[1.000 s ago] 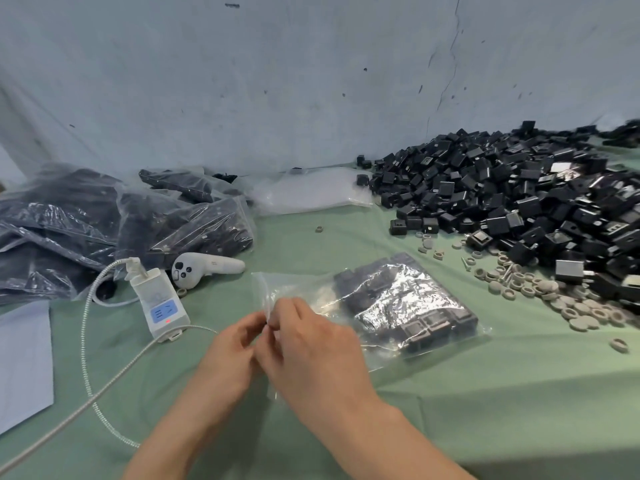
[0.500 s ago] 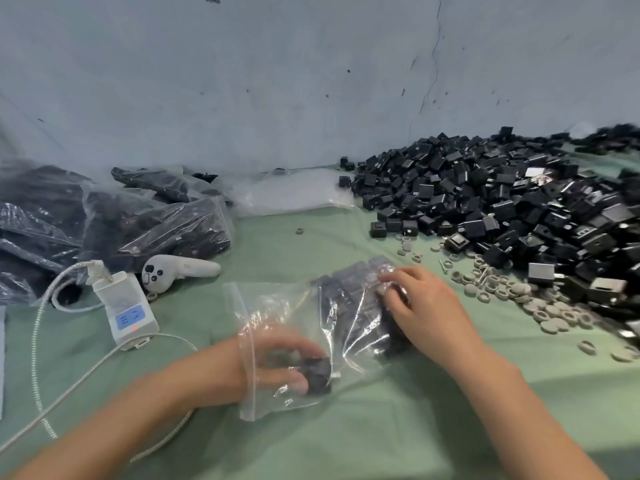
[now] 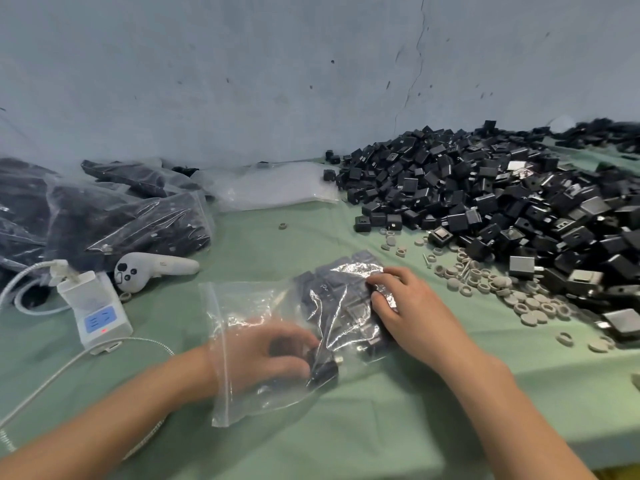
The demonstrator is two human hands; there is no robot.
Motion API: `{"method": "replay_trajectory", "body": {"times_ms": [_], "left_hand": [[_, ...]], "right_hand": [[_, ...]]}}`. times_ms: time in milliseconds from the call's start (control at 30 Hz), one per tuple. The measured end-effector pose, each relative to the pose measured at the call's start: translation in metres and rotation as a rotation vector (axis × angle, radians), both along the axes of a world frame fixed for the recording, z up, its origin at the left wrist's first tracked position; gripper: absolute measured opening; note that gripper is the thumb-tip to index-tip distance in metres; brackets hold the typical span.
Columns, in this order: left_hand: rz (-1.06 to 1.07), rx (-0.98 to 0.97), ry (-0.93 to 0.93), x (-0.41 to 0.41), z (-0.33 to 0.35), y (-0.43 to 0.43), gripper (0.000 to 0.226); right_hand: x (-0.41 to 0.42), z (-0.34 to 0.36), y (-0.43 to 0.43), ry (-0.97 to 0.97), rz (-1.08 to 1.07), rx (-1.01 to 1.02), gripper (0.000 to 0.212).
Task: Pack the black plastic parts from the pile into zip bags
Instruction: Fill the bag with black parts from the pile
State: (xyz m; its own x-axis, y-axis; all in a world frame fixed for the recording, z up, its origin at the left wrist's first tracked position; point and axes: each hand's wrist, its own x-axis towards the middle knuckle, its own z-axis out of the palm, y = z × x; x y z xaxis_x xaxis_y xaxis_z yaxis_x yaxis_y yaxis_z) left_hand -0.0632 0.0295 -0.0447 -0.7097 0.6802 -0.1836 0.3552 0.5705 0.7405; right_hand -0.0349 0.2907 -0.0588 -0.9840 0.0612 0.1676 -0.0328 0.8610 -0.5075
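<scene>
Head view: left hand (image 3: 263, 355) inside zip bag (image 3: 242, 306) pinches black part (image 3: 323, 367); right hand (image 3: 408, 306) presses flat, ungripping.

Pale grey-blue wall (image 3: 242, 81) beyond hands, scuffed, thin crack upper right. Green cloth-covered surface (image 3: 398, 427) beneath hands. Even, soft light.

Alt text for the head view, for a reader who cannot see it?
A person's left hand is inside a clear zip bag among black plastic parts, while the right hand presses the bag from outside. A large pile of parts lies to the right.
</scene>
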Motion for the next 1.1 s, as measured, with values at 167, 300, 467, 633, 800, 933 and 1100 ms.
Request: {"method": "replay_trajectory", "body": {"times_ms": [167,300,467,633,800,933,1100], "left_hand": [[-0.027,-0.150,0.217,-0.002,0.003,0.014,0.028],[0.038,-0.358,0.409,-0.004,0.003,0.027,0.040],[0.066,-0.328,0.366,-0.009,-0.001,0.031,0.044],[0.149,-0.002,0.046,-0.006,0.007,0.005,0.020],[0.806,0.612,-0.395,0.004,0.006,-0.047,0.033],[0.889,0.746,-0.638,0.007,0.008,-0.066,0.059],[1.062,0.401,-0.244,-0.003,0.020,-0.071,0.015]], "right_hand": [[0.001,-0.001,0.000,0.008,-0.001,0.004,0.034],[0.000,-0.002,0.000,0.010,0.002,0.006,0.035],[0.000,-0.004,0.001,0.014,0.009,-0.004,0.037],[0.007,-0.002,0.002,0.098,-0.060,-0.169,0.043],[0.010,0.004,0.006,0.243,-0.168,-0.394,0.038],[0.010,0.007,0.014,0.225,-0.285,-0.749,0.034],[0.013,0.010,0.031,0.165,-0.493,-1.288,0.031]]}}
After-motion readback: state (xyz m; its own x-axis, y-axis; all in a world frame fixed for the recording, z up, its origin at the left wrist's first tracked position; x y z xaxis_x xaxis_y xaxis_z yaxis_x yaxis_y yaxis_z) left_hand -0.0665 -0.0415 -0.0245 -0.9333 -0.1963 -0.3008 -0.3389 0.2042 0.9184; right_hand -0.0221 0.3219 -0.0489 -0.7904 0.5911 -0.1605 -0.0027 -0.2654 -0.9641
